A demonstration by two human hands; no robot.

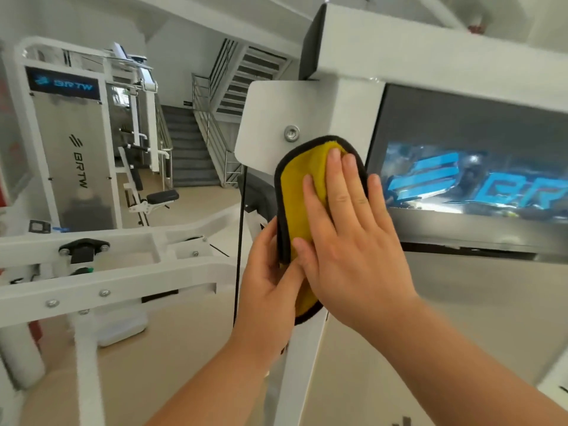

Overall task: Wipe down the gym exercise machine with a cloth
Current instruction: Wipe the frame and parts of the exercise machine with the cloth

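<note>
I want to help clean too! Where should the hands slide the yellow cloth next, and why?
Probably straight up, over the bolt and white plate. The right hand presses the yellow cloth flat on the machine's white post, the left hand pinches its lower edge, and the bolt sits just above the cloth's top edge.

Back left, second BRTW machine (73, 155); staircase (190, 142) with railing (215, 130) behind; beige floor (199, 207)
</note>
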